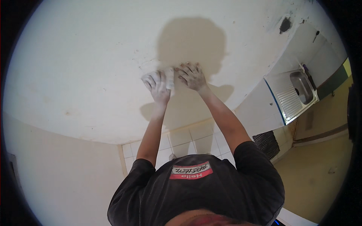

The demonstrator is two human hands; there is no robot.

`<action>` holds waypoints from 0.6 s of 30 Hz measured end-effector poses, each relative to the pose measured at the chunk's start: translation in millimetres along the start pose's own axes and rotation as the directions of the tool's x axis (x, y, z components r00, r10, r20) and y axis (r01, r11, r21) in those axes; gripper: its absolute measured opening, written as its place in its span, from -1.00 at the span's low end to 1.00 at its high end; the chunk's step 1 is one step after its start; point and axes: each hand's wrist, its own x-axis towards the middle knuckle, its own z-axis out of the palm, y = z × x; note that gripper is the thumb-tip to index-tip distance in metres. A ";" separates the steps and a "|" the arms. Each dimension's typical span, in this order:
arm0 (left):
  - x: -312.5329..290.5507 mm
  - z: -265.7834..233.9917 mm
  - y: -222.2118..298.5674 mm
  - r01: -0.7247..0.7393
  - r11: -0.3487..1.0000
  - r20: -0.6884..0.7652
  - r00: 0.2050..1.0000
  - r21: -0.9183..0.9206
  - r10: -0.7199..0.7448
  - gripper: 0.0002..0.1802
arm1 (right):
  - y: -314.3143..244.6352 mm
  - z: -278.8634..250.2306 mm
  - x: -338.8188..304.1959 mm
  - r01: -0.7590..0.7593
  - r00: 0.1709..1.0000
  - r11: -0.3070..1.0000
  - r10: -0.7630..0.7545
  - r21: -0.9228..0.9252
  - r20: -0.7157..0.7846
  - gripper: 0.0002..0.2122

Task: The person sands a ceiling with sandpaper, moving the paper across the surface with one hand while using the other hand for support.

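Both arms reach forward to a pale wall (pixel 94 64). My left hand (pixel 158 86), coated in white dust, is bent over a white flat piece (pixel 171 78), like a pad or folded sheet, and holds it at the wall. Its material cannot be made out, and part of it is hidden under the hand. Just right of it, my right hand (pixel 193 78) lies with fingers spread on the wall, dusty too, its fingertips darker. Its thumb side comes close to the white piece; whether they touch is unclear. Small chips and scratches (pixel 149 61) mark the wall above the left hand.
On the right is a steel sink (pixel 301 88) with a ribbed drainboard on a white counter. A dark hole (pixel 285 25) shows in the wall at upper right. White floor tiles (pixel 181 139) lie below, with a dark ridged mat (pixel 266 145) to the right.
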 end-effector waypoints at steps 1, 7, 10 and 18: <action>-21.3 9.2 -3.7 -0.077 0.997 0.090 0.993 -0.003 0.077 -0.26 | 4.2 -3.0 -8.5 -0.039 0.996 0.999 0.037 0.028 0.079 -0.48; -79.0 6.2 -14.2 -0.130 0.992 0.379 0.917 -0.005 0.122 -0.23 | 18.4 -21.9 -21.0 0.045 0.979 0.998 -0.054 0.050 0.197 -0.51; -44.3 5.7 3.4 -0.072 0.997 0.221 0.972 -0.036 0.078 -0.23 | 27.3 -26.6 -19.9 0.076 0.972 0.993 -0.094 0.092 0.217 -0.50; -19.0 15.4 9.5 -0.090 0.994 0.150 0.986 0.070 0.079 -0.26 | 29.7 -29.4 -31.7 -0.012 0.973 0.996 -0.008 0.088 0.230 -0.51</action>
